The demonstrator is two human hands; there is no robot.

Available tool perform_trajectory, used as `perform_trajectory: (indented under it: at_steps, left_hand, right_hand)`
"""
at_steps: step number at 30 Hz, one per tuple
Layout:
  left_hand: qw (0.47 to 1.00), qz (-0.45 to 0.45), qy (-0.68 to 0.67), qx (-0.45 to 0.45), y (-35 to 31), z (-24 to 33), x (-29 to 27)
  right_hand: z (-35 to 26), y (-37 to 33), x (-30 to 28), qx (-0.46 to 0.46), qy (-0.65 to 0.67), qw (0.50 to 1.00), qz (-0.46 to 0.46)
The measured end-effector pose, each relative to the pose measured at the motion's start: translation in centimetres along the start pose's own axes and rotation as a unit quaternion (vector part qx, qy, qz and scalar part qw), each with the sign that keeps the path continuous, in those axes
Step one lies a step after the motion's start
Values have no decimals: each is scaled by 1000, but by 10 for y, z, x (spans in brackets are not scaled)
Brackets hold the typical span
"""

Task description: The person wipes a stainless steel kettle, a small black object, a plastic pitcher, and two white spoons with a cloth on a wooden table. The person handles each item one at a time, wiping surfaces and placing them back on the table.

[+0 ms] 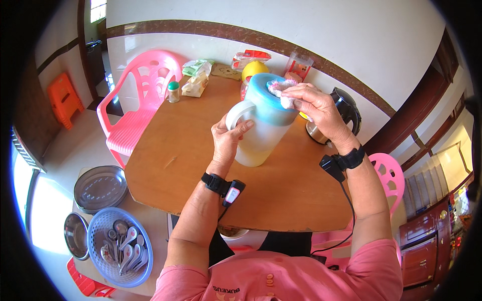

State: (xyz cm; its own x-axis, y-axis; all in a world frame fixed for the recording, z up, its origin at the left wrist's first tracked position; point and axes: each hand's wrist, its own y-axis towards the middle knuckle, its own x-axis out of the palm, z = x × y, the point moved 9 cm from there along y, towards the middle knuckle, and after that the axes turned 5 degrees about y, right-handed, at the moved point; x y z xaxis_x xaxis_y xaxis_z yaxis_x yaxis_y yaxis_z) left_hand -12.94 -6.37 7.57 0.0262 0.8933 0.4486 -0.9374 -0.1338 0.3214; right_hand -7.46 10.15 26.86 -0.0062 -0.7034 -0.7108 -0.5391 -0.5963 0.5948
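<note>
A frosted plastic pitcher (261, 138) with a blue lid (260, 90) and a white handle (238, 113) is tilted over the wooden table. Low inside it shows a pale yellowish tint. My left hand (227, 138) grips the pitcher by its handle side, thumb laid across the lower end of the handle. My right hand (316, 106) presses a bunched pink-and-white cloth (277, 88) against the lid's right edge, fingers closed over it. Part of the cloth is hidden under those fingers.
A black-and-steel kettle (346, 108) stands right of the pitcher. Behind are a yellow fruit (255, 69), a tissue pack (196, 84) and a green-capped jar (173, 92). A blue basket of spoons (97, 231) sits lower left. Pink chairs (138, 125) flank the wooden table (175, 165).
</note>
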Motion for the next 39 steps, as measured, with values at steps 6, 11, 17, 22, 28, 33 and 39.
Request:
perform_trajectory:
  at_steps: [6,11,17,22,28,33,39]
  left_hand:
    - [1000,-16,23,-8,2,-1,0]
    - [1000,-29,-2,-2,2,0,2]
    - [999,-33,13,6,2,1,2]
    - [1000,-19,13,5,2,-1,1]
    - [1000,-2,12,3,0,2,0]
    - [1000,19,-7,15,-3,8,2]
    - [999,9,9,39,0,4,-1]
  right_hand:
    - [20,-3,-13,23,-96,995,33]
    - [44,29,-14,105,-139,985,-7]
    - [52,68,20,135,102,985,-44]
    - [53,60,11,148,5,988,-41]
    - [26,22,-7,96,-144,985,-3]
    - [4,-18,-6,132,-91,986,55]
    - [-49,-15,44,-116,-233,964,50]
